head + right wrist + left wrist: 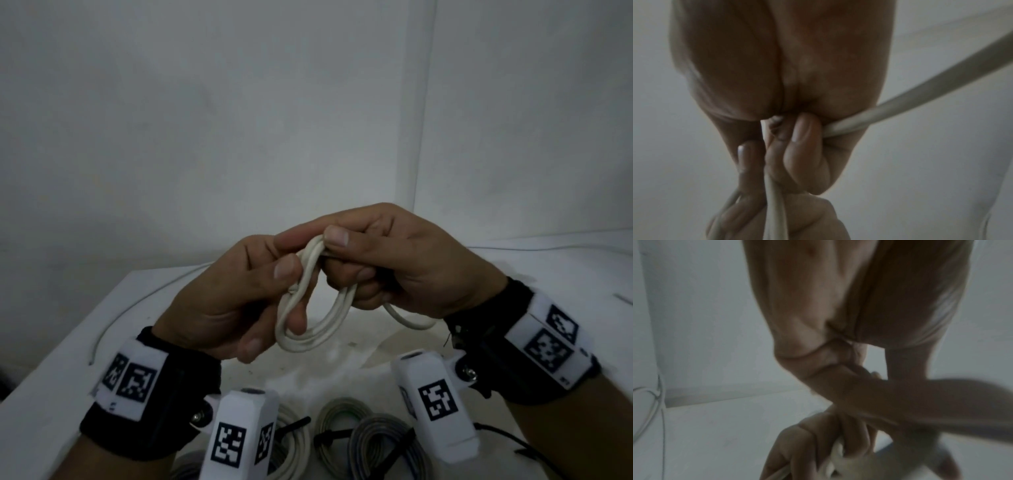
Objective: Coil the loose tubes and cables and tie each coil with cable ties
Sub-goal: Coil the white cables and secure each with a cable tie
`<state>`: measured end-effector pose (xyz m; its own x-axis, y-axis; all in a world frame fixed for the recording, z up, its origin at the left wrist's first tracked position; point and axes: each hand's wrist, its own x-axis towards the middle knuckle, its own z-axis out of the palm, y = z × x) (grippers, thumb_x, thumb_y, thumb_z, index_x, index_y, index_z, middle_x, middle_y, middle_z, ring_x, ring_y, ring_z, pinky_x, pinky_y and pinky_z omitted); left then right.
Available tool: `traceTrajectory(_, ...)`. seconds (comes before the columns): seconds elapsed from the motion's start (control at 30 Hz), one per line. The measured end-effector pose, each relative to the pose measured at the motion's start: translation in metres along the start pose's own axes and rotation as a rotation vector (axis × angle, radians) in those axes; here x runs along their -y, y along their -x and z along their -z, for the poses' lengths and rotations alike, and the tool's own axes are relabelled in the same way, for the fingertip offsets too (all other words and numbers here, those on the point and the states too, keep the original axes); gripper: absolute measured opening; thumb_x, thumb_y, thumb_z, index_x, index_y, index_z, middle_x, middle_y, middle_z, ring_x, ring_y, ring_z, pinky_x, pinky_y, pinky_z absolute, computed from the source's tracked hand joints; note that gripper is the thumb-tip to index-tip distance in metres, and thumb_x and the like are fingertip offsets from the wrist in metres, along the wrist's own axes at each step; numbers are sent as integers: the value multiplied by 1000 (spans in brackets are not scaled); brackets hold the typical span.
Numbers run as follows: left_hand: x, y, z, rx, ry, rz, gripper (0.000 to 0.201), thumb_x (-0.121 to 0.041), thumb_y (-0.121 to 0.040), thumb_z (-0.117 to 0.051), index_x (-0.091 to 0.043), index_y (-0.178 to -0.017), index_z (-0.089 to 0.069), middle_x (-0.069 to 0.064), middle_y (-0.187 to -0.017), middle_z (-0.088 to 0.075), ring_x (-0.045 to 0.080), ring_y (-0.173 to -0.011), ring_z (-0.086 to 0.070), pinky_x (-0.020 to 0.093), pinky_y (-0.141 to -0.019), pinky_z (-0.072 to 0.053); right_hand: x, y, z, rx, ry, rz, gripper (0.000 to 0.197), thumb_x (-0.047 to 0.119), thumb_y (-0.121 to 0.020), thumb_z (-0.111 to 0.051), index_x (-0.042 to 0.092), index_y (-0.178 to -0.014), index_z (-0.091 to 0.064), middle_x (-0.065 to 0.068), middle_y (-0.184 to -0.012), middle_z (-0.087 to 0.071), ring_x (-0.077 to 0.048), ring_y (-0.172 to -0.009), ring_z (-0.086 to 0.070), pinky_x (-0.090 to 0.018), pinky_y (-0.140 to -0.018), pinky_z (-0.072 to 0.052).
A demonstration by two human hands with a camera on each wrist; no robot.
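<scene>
Between the two hands, the white cable (313, 308) is being held in loops, left hand (239, 298) and right hand (404, 260) both gripping it so it stays coiled.

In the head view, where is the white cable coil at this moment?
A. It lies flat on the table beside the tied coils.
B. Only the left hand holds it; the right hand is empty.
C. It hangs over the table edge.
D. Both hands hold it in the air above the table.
D: the left hand and the right hand both grip the white cable coil, raised above the table.
</scene>
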<state>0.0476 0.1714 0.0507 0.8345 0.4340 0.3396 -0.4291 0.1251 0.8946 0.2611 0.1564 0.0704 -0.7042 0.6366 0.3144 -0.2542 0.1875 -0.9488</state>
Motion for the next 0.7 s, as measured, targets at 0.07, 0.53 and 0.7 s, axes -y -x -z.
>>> traceTrajectory(0.07, 0, 1, -4, 55, -1, -15, 24, -16, -103, -50, -1, -116, -63, 15, -86, -74, 9, -56, -71, 13, -49, -53, 0, 1, 0, 22, -32, 6, 40, 24, -100, -47, 3, -129, -65, 6, -62, -36, -12, -52, -18, -24, -45, -17)
traceTrajectory(0.53, 6, -7, -18, -153, -277, -155, 23, -33, -90, -70, -17, -104, -75, -4, -67, -71, -2, -39, -59, 10, -39, -44, 0, 0, -1, -32, -34, 70, 38, 26, -100, -48, 6, -125, -69, 6, -62, -36, -8, -51, -21, -27, -46, -16)
traceTrajectory(0.7, -2, -7, -20, -340, -414, -170, 18, -30, -78, -74, -17, -90, -79, 6, -72, -75, 6, -40, -60, 14, -42, -47, 11, 3, -2, -262, 298, 146, 32, 23, -102, -52, 9, -124, -71, 5, -63, -46, -10, -53, -31, -23, -48, -25)
